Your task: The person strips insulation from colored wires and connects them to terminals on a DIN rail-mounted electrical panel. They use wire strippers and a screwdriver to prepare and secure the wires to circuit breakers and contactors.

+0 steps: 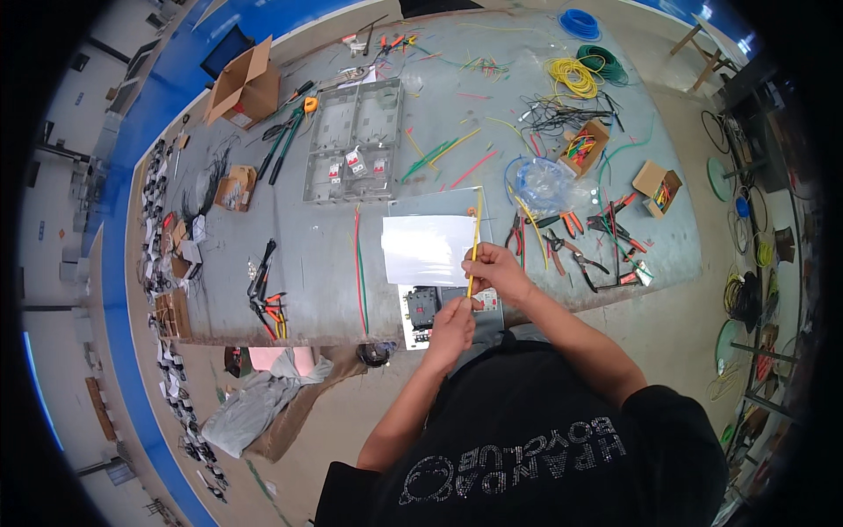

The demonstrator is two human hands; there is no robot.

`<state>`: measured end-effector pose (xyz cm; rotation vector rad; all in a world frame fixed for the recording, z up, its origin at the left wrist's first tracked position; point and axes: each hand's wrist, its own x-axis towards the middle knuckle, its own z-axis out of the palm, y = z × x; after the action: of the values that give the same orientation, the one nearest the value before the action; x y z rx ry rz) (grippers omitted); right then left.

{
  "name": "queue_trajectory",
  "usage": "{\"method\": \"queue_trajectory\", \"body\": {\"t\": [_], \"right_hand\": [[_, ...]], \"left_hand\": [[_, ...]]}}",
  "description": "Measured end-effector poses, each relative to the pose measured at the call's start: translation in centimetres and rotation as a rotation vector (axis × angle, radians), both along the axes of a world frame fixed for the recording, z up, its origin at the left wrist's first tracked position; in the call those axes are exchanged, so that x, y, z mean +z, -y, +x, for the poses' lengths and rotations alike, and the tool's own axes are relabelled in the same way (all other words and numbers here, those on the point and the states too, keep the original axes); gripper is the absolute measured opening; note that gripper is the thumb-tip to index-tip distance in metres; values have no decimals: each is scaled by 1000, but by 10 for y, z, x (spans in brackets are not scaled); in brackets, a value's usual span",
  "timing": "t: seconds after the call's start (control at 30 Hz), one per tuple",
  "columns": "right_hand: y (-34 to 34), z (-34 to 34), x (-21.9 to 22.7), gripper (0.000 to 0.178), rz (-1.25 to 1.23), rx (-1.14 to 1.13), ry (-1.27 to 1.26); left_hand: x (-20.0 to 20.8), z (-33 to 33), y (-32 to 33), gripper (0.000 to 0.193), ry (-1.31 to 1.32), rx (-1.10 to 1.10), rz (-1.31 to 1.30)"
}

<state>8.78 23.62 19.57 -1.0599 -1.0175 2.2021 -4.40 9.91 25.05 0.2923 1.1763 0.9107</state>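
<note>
A yellow wire (478,224) stretches upright in front of me. My right hand (494,270) is closed in a pinch on its middle part, and my left hand (455,325) grips the lower end, close to the table's front edge. Under the wire lies a white sheet of paper (426,250), its right side beneath my right fingers. Part of a panel (489,323) with a black contactor (423,306) shows below the paper; the sheet and my hands hide the rest. A red and a green wire (361,281) lie to the left.
Pliers and cutters (571,250) lie to the right, near open boxes of wire pieces (584,149). A clear-lidded enclosure (351,132) stands farther back beside long-handled cutters (288,140). Wire coils (575,79) sit at the far right; more pliers (266,294) lie left.
</note>
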Motion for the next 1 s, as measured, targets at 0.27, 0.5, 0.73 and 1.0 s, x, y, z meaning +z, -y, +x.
{"method": "queue_trajectory", "body": {"t": [0.27,0.5,0.73,1.0], "right_hand": [[-34,33,-16,14,36,-194,124],[-69,63,-13,14,99,-292,161],[-82,65,-11,15,160,-374,200],[-80,57,-16,19,105,-423,225]], "left_hand": [[-2,14,22,26,27,-38,-18],[19,3,46,24,26,-156,-36],[34,-8,63,23,57,-186,-42],[29,-12,69,24,-5,-189,22]]}}
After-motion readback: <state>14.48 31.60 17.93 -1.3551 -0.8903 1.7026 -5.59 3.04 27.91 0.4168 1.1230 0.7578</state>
